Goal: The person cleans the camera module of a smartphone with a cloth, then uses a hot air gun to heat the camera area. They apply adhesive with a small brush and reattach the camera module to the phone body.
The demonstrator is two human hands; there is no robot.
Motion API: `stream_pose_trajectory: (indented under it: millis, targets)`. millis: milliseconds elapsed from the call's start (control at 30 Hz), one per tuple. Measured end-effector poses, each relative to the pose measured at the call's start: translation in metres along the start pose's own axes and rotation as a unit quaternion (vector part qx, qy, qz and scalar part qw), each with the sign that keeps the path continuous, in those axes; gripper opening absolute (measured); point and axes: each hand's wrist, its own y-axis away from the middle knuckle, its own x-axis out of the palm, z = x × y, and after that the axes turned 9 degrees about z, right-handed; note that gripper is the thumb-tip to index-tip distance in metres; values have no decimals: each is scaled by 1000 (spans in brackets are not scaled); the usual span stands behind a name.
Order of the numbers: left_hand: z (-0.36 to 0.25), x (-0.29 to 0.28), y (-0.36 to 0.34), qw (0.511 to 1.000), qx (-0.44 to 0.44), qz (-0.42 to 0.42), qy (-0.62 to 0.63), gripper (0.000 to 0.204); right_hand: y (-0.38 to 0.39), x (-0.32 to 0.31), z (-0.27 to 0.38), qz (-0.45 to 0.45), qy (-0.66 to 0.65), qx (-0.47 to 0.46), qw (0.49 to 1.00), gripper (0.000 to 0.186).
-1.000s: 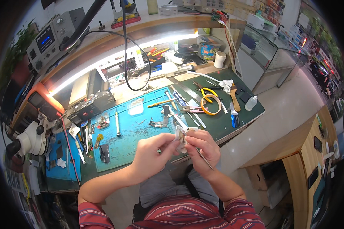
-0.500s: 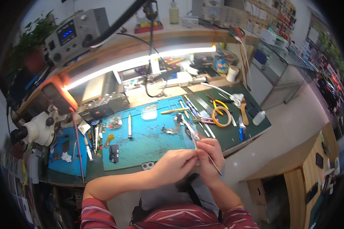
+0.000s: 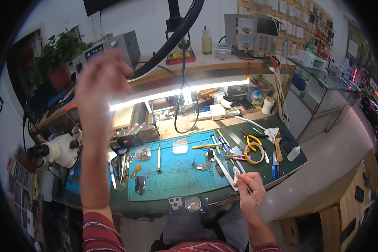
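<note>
My left hand is raised high at the left, smeared by motion, in front of the grey bench device with dials and a display. Whether it holds anything is not visible. My right hand is closed on a thin rod-like tool beyond the bench's front edge. A small white wad shows at its fingertips. Beside it a long white strip slants over the blue work mat. A small dark part with a flex cable lies near the strip's far end.
Yellow-handled pliers, a tape roll, a brush and a squeeze bottle lie at the right. A white microscope stands at the left. A black arm and cable hang overhead. A round metallic piece sits at the front edge.
My left hand has left my right hand and swung up and left toward the grey device. My right hand has shifted slightly right and down with the tool. The view has tilted upward.
</note>
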Motion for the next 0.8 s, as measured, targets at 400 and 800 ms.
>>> stream_pose_trajectory:
  millis: [400, 800]
  targets:
    - [118, 64, -283, 955, -53, 70, -284, 60, -19, -32, 15, 25, -122, 61, 990, 16]
    - [155, 66, -326, 962, -82, 68, -253, 43, -22, -50, 8, 24, -133, 134, 982, 15]
